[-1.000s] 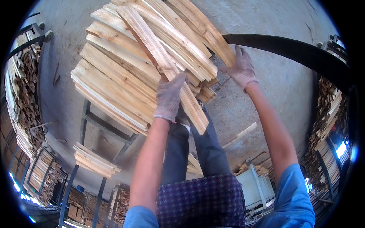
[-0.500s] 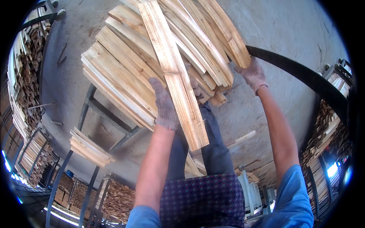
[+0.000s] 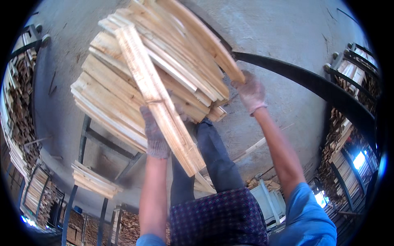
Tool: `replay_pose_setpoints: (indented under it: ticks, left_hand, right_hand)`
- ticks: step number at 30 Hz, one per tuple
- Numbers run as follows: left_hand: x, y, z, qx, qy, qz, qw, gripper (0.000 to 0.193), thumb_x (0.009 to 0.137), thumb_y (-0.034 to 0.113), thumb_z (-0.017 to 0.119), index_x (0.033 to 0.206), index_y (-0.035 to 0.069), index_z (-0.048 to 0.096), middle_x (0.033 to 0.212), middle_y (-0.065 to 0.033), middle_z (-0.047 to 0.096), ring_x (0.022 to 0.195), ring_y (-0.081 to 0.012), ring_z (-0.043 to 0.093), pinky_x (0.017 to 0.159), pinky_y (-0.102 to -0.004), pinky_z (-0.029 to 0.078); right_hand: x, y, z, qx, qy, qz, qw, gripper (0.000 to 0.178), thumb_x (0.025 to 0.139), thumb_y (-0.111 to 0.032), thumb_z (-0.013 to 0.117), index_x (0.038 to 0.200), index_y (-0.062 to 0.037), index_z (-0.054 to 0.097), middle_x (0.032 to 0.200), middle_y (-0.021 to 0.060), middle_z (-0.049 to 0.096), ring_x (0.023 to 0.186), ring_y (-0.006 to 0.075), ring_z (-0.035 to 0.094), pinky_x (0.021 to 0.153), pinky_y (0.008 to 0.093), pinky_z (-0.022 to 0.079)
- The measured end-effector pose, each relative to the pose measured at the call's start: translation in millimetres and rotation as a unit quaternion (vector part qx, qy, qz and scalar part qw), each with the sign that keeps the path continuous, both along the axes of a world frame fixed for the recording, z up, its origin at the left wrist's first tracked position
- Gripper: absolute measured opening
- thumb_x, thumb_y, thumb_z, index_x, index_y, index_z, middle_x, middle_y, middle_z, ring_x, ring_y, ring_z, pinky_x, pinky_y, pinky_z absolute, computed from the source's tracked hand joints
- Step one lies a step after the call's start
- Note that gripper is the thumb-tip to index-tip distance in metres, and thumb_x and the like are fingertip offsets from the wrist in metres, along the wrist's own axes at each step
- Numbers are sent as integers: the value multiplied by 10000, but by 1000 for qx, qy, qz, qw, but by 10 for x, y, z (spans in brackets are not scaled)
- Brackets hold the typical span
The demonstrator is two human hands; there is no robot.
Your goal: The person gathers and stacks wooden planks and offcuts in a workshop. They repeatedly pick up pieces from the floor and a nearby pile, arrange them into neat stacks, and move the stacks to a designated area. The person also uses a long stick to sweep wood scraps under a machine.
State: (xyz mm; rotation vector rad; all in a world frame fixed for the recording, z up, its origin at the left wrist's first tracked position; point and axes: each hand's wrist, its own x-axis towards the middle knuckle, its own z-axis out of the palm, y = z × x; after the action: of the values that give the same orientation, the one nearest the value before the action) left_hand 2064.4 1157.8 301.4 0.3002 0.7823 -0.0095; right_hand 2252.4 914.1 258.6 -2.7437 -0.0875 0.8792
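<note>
A long, pale wooden board (image 3: pixel 154 96) lies slantwise above a stack of similar wooden planks (image 3: pixel 111 84). My gloved left hand (image 3: pixel 156 135) is closed around this board from beneath; its thumb shows at the left edge and fingertips show partly at the right edge. On the stack's right side, my gloved right hand (image 3: pixel 251 93) grips the near end of an outer board (image 3: pixel 221 51). That hand is slightly blurred, and some of its fingers are hidden behind the board end.
A dark metal bar (image 3: pixel 299 78) curves off to the right. Below the stack at left is a metal frame (image 3: pixel 108 141), with a few short planks (image 3: pixel 94 180) nearby. Racks of stacked wood (image 3: pixel 22 102) stand left and right. A loose strip (image 3: pixel 254 148) lies on the concrete floor.
The view has shifted, so the stack and both hands appear farther left and a little lower. My left hand still holds the slanted board, and my right hand stays at the outer board's end.
</note>
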Motion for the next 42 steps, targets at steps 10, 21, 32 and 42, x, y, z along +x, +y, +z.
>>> replay_pose_setpoints:
  ticks: [10,21,32,42]
  left_hand:
    - [-11,-7,75,72,77,23,994,1026,888,850,504,1538,65,395,937,-75,622,809,-239,653,807,-463,618]
    - [920,-252,-227,394,114,-140,901,633,1071,394,557,1552,22,379,1461,-241,514,1317,-343,561,1088,-414,489]
    - [-86,-935,194,483,131,-448,741,676,997,197,671,1557,-51,384,1525,-222,504,1356,-286,548,1126,-355,442]
    - [-1209,-1294,447,390,149,-555,719,651,976,346,677,1493,-7,498,1318,-161,660,1260,-262,625,1092,-348,452]
  right_hand:
    - [-571,-201,404,33,-234,-10,972,440,784,-136,842,1198,-125,694,1154,136,730,970,359,725,827,440,593]
    - [-149,120,123,91,-130,-77,984,629,898,-371,764,1406,-45,584,1396,194,620,1306,346,583,1108,410,452]
    - [-1822,-2075,192,-114,239,-150,952,604,928,-398,704,1386,-12,622,1368,232,653,1294,373,611,1083,424,474]
    - [-3377,-2080,516,-2,325,-245,914,555,929,-396,680,1330,-13,670,1323,244,673,1266,375,629,1096,418,465]
